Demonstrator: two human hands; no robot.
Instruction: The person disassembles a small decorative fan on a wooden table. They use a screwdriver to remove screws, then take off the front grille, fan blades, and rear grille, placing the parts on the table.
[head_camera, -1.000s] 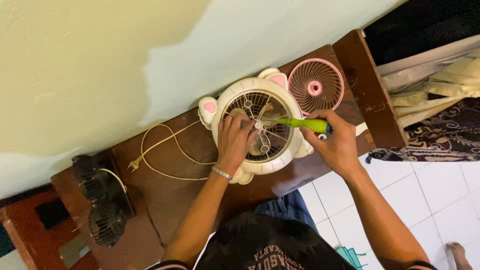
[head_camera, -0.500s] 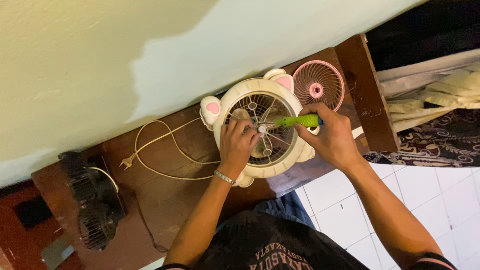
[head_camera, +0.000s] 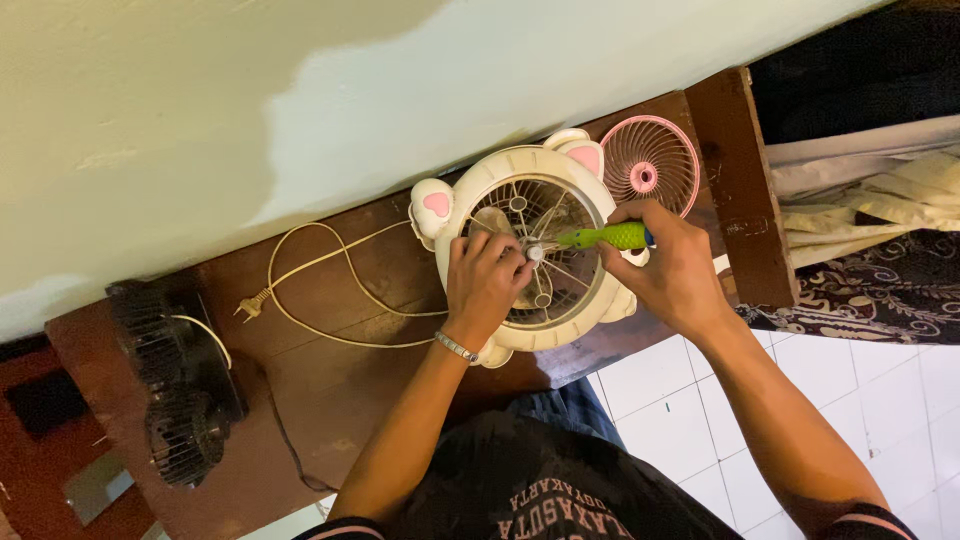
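Fan (head_camera: 530, 250): round cream plastic shell, pink ears, wire grille, lay flat mid-bench (head_camera: 330, 380) | my left hand (head_camera: 485, 285) pressed on grille, fingers curled at hub | right hand (head_camera: 675, 275) clamped round knurled green screwdriver (head_camera: 605, 237), tip at hub | pink ribbed grille (head_camera: 650, 165) at 1 o'clock, touching bench's right edge | cream cord (head_camera: 320, 290) looped at 9 | black fans (head_camera: 175, 385) at 8, well apart.

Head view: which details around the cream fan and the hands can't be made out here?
- Screwdriver tip: too small, behind left hand fingers.
- Fan blades: partly under that hand.
- Right hand palm: faces away.
- Black fans: dark, detail lost.
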